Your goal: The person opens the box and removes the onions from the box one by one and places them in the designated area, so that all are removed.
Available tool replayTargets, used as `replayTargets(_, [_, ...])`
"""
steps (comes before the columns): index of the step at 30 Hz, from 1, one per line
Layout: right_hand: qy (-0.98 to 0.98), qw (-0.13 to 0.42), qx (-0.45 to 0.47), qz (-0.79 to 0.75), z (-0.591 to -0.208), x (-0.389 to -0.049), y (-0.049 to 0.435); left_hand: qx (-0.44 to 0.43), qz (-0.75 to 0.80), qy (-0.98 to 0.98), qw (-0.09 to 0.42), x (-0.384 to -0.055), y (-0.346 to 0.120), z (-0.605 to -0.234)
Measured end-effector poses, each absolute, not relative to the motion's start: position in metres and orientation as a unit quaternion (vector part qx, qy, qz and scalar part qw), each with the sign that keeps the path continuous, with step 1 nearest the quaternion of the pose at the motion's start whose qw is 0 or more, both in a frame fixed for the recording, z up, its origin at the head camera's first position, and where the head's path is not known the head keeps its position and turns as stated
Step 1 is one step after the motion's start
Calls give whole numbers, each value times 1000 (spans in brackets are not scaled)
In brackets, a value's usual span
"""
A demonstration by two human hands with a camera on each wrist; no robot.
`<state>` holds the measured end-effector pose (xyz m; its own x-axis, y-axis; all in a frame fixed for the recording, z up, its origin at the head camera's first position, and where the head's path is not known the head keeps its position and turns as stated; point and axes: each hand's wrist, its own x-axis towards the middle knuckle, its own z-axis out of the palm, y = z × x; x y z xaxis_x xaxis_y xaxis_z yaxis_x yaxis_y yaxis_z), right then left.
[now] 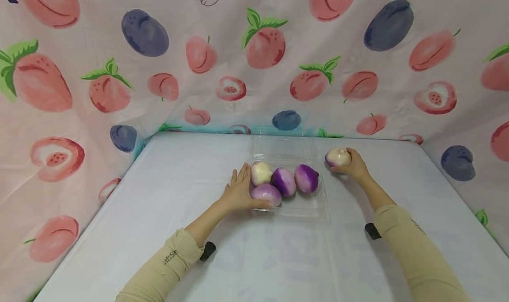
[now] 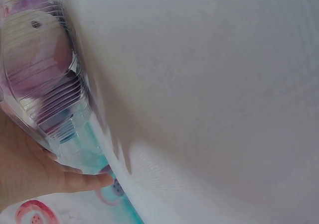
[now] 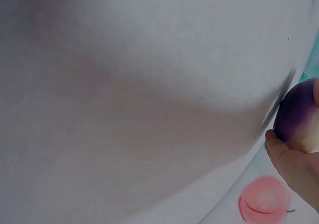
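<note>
A clear plastic clamshell box (image 1: 302,205) lies on the table with its lid (image 1: 284,146) laid back. Inside are several round, glossy purple-and-white vegetables that look like turnips: a cream one (image 1: 260,174), a lilac one (image 1: 267,193) and darker purple ones (image 1: 306,179). My left hand (image 1: 238,194) rests against the box's left side, fingers straight and spread, thumb along the front edge by the lilac turnip. To the right of the box, my right hand (image 1: 355,166) grips another turnip (image 1: 338,158) between thumb and fingers. The right wrist view shows its purple side (image 3: 294,114).
The white table (image 1: 179,169) runs back to a hanging fruit-print cloth (image 1: 238,50), which also covers both sides. A black wrist device (image 1: 207,251) sits below the left forearm, and another (image 1: 373,231) is at the right forearm.
</note>
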<state>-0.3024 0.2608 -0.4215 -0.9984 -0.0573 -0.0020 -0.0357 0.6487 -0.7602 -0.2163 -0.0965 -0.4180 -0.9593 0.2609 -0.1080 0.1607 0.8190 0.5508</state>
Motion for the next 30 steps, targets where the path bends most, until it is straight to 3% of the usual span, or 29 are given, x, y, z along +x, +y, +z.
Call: replayTargets(30, [908, 13, -32, -417, -422, -302, 258, 115, 288, 947, 88, -216, -97, -418])
